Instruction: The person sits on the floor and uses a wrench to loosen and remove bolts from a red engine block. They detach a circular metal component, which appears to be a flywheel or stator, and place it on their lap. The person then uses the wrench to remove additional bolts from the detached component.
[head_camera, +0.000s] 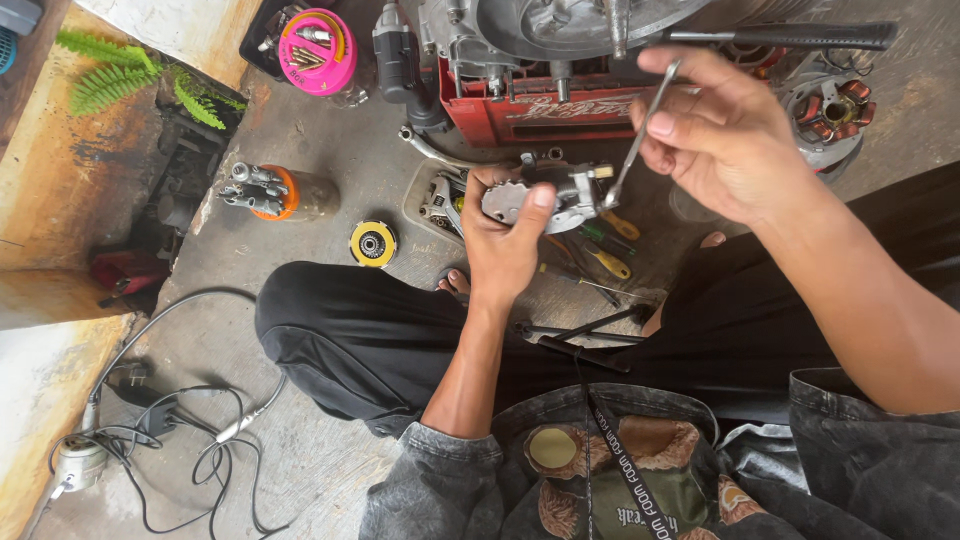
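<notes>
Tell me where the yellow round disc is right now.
The yellow round disc lies on the concrete floor left of the left hand, just above the person's bent knee, below-right of the orange-banded canister.

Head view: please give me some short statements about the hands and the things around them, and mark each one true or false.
1. The left hand holds a small grey metal engine part. True.
2. The right hand is empty. False: it holds a thin metal tool whose tip meets the part.
3. A pink round container stands at the top left of the floor. True.
4. The red crate lies behind the person. False: it is in front, beyond the hands.
5. A yellow and black disc lies on the floor left of the left hand. True.
</notes>
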